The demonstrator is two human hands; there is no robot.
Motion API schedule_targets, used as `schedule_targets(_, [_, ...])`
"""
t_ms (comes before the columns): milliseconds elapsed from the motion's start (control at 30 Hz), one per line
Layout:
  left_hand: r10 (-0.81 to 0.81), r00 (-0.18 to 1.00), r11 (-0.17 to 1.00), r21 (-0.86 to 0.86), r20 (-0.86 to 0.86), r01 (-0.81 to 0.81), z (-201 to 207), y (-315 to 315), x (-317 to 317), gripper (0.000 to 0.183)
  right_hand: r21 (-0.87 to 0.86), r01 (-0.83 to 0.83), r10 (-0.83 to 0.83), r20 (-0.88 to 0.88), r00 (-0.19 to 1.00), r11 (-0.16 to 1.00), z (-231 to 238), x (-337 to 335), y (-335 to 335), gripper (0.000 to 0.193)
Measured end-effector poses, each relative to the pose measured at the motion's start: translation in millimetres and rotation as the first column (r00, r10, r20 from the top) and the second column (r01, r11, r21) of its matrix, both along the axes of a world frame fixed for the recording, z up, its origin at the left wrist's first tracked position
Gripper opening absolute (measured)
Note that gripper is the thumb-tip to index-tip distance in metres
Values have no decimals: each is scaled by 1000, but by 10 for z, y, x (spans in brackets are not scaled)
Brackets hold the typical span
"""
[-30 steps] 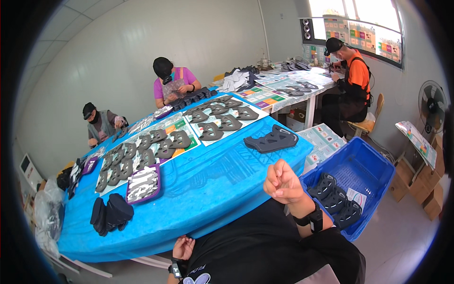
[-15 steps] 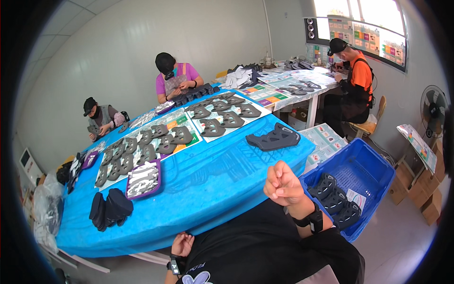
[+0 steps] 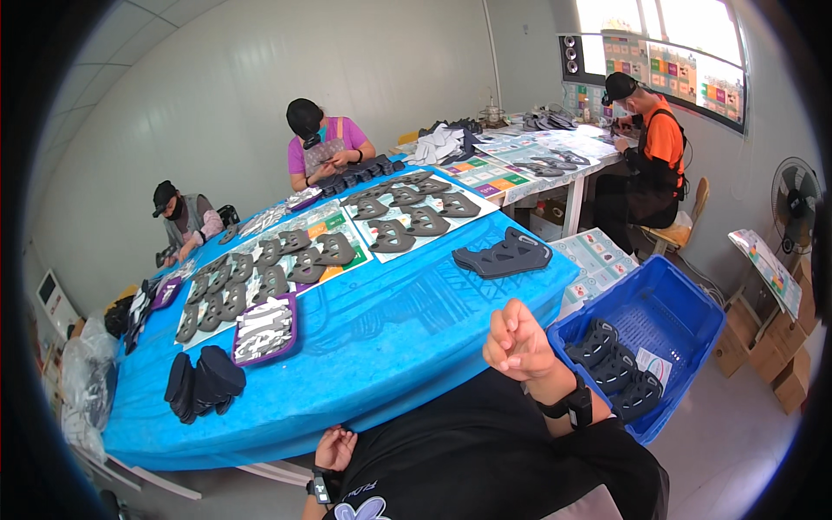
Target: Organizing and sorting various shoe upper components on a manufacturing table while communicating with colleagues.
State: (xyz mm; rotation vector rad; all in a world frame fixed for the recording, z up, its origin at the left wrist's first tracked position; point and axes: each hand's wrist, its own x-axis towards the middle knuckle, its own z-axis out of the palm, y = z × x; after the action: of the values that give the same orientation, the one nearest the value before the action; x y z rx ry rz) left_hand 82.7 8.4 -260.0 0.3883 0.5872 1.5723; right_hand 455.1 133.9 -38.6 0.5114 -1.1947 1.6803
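My right hand (image 3: pixel 518 341) is raised over the near right edge of the table, its fingers curled in with no thing visible in them. Beyond it on the blue cloth lies a single dark grey padded piece (image 3: pixel 503 255) with cut-out openings. At the table's front edge, close to my body, my left hand (image 3: pixel 336 447) rests with loosely curled fingers and nothing visible in it. To its left stands a cluster of dark pads (image 3: pixel 203 384). A purple tray (image 3: pixel 265 329) of white and grey strips sits behind those pads.
Rows of grey cut-out pieces (image 3: pixel 425 220) lie on printed sheets. A blue crate (image 3: pixel 689 334) with several dark padded pieces stands at my right. Two people (image 3: pixel 325 143) work across the table; another person (image 3: pixel 656 143) sits at the far right table. A fan (image 3: pixel 793 204) stands right.
My hands have hardly moved. The person at the far left has lowered their hands and the piece towards the table. The view has shifted very slightly.
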Motion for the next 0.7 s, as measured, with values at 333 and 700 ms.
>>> schedule_targets(333, [5, 1000, 1000, -13, 8, -5, 19, -5, 7, 12, 77, -2, 0, 25, 1000, 997, -126, -36, 82, 20])
schedule_targets(700, [15, 1000, 999, -34, 16, -14, 45, -2, 35, 12, -156, -39, 48, 54, 997, 987, -297, -167, 137, 20])
